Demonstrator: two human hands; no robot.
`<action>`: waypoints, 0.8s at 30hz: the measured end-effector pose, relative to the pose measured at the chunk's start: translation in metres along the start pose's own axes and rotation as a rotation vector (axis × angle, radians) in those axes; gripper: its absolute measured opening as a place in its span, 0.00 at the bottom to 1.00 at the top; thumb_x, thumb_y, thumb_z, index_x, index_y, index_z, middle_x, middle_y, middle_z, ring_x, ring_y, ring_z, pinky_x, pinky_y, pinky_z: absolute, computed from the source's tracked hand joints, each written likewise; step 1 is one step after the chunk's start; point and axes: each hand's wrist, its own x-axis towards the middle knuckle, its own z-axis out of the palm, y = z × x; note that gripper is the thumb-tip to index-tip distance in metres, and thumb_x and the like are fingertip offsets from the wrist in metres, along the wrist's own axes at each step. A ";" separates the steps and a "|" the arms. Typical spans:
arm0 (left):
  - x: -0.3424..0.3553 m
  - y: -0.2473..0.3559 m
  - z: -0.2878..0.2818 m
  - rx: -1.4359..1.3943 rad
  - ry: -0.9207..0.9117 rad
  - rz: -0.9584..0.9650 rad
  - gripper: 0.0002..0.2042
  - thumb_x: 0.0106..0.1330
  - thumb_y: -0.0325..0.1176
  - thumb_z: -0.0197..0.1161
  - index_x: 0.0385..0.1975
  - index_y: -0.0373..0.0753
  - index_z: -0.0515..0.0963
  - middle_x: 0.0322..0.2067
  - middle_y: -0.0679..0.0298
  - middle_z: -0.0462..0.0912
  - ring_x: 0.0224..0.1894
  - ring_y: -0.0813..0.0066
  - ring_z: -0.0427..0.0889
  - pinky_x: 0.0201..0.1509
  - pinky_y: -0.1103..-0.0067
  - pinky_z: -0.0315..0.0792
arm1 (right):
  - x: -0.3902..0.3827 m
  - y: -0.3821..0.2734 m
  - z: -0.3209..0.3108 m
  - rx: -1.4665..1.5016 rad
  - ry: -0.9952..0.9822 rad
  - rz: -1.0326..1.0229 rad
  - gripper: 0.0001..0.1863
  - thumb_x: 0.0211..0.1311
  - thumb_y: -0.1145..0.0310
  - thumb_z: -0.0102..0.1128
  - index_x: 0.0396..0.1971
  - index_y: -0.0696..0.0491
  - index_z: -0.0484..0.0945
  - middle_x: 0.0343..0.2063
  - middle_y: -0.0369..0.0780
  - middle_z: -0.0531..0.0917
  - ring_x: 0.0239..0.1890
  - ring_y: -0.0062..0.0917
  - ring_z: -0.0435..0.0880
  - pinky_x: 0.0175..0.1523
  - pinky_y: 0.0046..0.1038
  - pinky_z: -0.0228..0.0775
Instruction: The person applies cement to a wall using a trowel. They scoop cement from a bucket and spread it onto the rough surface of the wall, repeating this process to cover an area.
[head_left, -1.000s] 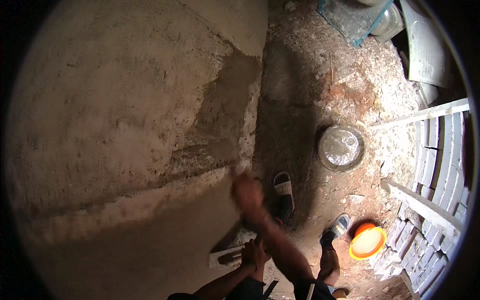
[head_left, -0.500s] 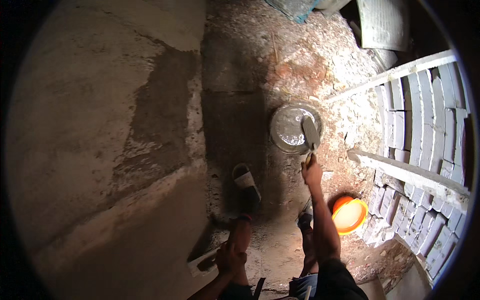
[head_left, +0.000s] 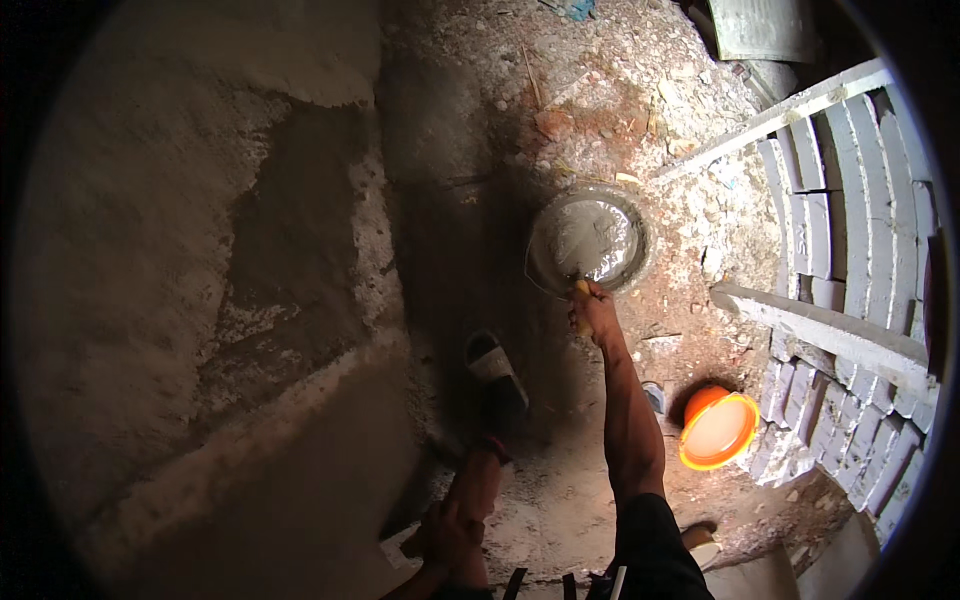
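My right hand (head_left: 600,316) is closed around the yellow handle (head_left: 581,292) of a trowel at the near rim of a round bucket (head_left: 536,243). The trowel's blade is out of sight, apparently down in the wet grey mortar (head_left: 592,232) in that bucket. Low in the view, my left hand (head_left: 448,532) lies in shadow against my bent left leg (head_left: 478,482). Its fingers are too dark to make out. A pale flat board (head_left: 398,548) shows partly beside it; whether the hand touches it is unclear.
An orange bucket (head_left: 688,440) holding pale liquid stands right of my forearm. Stacked grey blocks (head_left: 800,390) and long beams (head_left: 830,325) line the right side. On the left is a wall (head_left: 150,250) with a damp dark patch. My slippered foot (head_left: 490,362) rests on the rubble-strewn floor.
My right hand has moved left, to the mortar bucket's near rim. The trowel blade, earlier visible over the bucket's right side, is now out of sight. The view has shifted slightly.
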 end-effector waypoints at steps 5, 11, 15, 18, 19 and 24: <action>0.010 0.028 -0.016 0.073 -0.164 0.055 0.32 0.49 0.51 0.63 0.53 0.38 0.71 0.44 0.45 0.74 0.46 0.45 0.75 0.48 0.54 0.71 | -0.058 -0.003 -0.050 0.190 -0.044 0.010 0.15 0.60 0.67 0.62 0.47 0.50 0.75 0.21 0.33 0.75 0.18 0.19 0.73 0.20 0.22 0.66; 0.009 -0.004 -0.027 -0.026 -0.208 -0.040 0.26 0.51 0.49 0.62 0.46 0.39 0.72 0.40 0.48 0.74 0.45 0.47 0.75 0.45 0.54 0.73 | -0.157 -0.062 0.016 0.190 -0.078 -0.158 0.27 0.61 0.71 0.60 0.61 0.54 0.67 0.24 0.33 0.76 0.20 0.17 0.76 0.23 0.20 0.68; 0.022 0.038 -0.046 0.140 -0.316 -0.135 0.24 0.50 0.48 0.62 0.44 0.40 0.73 0.40 0.49 0.74 0.45 0.47 0.75 0.43 0.54 0.74 | -0.177 -0.101 0.057 -0.050 0.266 -0.433 0.31 0.61 0.73 0.60 0.64 0.60 0.62 0.38 0.43 0.80 0.37 0.26 0.81 0.41 0.26 0.74; 0.020 0.037 -0.039 0.198 -0.279 -0.173 0.25 0.50 0.49 0.61 0.44 0.40 0.73 0.41 0.50 0.74 0.45 0.47 0.75 0.43 0.54 0.74 | -0.151 -0.102 0.129 -0.303 0.476 -0.654 0.30 0.61 0.74 0.59 0.63 0.62 0.64 0.58 0.52 0.73 0.62 0.36 0.71 0.65 0.33 0.60; 0.017 0.034 -0.034 0.217 -0.269 -0.183 0.25 0.50 0.49 0.61 0.44 0.40 0.73 0.41 0.50 0.74 0.46 0.47 0.75 0.43 0.54 0.75 | -0.144 -0.099 0.162 -0.354 0.524 -0.776 0.30 0.61 0.73 0.59 0.63 0.62 0.64 0.51 0.48 0.79 0.53 0.36 0.78 0.57 0.33 0.70; 0.016 0.059 -0.046 0.142 -0.308 -0.191 0.25 0.51 0.48 0.60 0.47 0.39 0.73 0.41 0.49 0.74 0.46 0.46 0.75 0.45 0.54 0.75 | -0.135 -0.061 0.327 -1.042 -0.008 -0.557 0.14 0.66 0.64 0.52 0.46 0.58 0.73 0.35 0.45 0.82 0.28 0.30 0.83 0.28 0.36 0.77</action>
